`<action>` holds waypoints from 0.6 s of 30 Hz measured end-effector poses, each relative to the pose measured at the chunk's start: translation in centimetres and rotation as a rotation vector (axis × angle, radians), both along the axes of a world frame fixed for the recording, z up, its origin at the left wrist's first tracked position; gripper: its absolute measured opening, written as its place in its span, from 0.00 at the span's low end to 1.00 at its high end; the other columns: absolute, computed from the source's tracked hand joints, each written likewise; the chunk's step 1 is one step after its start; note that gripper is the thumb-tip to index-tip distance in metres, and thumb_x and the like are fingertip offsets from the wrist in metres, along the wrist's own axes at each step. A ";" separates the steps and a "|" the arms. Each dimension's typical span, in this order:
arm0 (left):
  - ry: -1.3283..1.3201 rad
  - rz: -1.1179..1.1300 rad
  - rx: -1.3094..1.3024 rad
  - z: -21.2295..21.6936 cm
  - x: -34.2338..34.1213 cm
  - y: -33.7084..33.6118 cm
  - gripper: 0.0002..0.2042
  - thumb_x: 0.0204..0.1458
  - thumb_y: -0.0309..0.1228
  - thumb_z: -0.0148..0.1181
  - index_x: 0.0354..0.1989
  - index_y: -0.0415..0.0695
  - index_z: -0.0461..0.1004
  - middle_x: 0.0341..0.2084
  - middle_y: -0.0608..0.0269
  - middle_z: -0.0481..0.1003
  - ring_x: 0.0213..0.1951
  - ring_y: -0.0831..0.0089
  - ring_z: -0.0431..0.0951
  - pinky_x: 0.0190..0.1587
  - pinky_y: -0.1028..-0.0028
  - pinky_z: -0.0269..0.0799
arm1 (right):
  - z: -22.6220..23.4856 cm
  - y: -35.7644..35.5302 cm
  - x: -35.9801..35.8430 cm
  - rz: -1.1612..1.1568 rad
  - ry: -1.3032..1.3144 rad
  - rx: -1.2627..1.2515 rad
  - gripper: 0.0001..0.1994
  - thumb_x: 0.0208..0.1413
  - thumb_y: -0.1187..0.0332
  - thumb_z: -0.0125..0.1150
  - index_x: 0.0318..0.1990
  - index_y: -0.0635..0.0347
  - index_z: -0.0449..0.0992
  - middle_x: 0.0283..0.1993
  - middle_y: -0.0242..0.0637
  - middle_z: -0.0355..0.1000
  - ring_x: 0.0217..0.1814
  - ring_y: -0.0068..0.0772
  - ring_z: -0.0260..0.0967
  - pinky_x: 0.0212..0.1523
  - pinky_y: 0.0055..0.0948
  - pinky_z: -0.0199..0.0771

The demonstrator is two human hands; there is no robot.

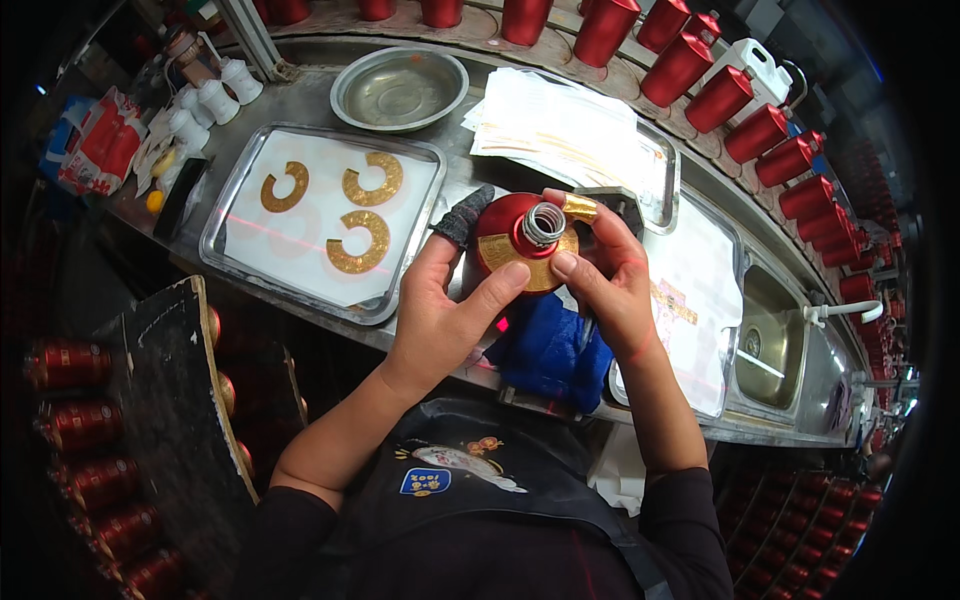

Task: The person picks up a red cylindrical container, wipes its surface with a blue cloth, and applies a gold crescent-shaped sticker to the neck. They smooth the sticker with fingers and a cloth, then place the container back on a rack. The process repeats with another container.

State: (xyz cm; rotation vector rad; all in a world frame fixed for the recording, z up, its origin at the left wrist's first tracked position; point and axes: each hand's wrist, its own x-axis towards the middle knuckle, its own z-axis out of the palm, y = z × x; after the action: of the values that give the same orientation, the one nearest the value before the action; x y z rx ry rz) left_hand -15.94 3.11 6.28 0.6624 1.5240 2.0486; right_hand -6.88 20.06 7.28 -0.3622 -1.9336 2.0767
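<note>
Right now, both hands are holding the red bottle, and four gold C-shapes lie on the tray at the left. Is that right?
Not quite: the head view shows three gold C-shapes on the tray at the left, not four. The left hand and right hand hold the red bottle.

I can't see the base of the red bottle beneath its shoulder; by the far edge of the bench, paper sheets cover much of a tray.
</note>
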 end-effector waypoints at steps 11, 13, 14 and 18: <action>0.027 -0.002 -0.030 -0.1 -0.2 -0.1 0.29 0.56 0.33 0.69 0.64 0.35 0.66 0.55 0.56 0.74 0.57 0.72 0.73 0.62 0.71 0.67 | 0.2 -0.4 -0.1 -0.015 -0.024 0.005 0.31 0.55 0.64 0.66 0.66 0.64 0.68 0.50 0.29 0.76 0.27 0.07 0.59 0.24 0.11 0.52; 0.024 -0.003 -0.028 -0.1 -0.3 -0.1 0.29 0.56 0.32 0.69 0.64 0.35 0.66 0.55 0.56 0.74 0.57 0.72 0.73 0.62 0.71 0.66 | 0.2 -0.3 0.0 -0.001 -0.009 0.019 0.31 0.55 0.64 0.66 0.66 0.64 0.68 0.51 0.30 0.76 0.28 0.07 0.60 0.25 0.11 0.54; 0.022 -0.003 -0.023 -0.1 -0.3 -0.1 0.29 0.56 0.32 0.69 0.64 0.35 0.66 0.55 0.56 0.74 0.57 0.72 0.73 0.62 0.71 0.67 | 0.2 -0.2 0.0 -0.009 -0.009 0.020 0.31 0.55 0.65 0.66 0.66 0.64 0.67 0.52 0.31 0.76 0.30 0.08 0.61 0.26 0.11 0.56; -0.011 -0.012 -0.005 -0.1 -0.3 -0.2 0.29 0.56 0.32 0.69 0.64 0.35 0.66 0.55 0.56 0.74 0.57 0.72 0.73 0.62 0.71 0.67 | 0.0 -0.2 0.0 0.011 0.027 0.024 0.31 0.56 0.65 0.66 0.66 0.67 0.67 0.57 0.35 0.74 0.47 0.18 0.71 0.46 0.19 0.70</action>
State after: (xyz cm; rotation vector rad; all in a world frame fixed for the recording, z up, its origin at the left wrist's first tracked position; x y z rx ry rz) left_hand -16.22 2.94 6.19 0.6559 1.5146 2.0361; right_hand -6.91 19.90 7.32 -0.3170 -1.9474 2.0528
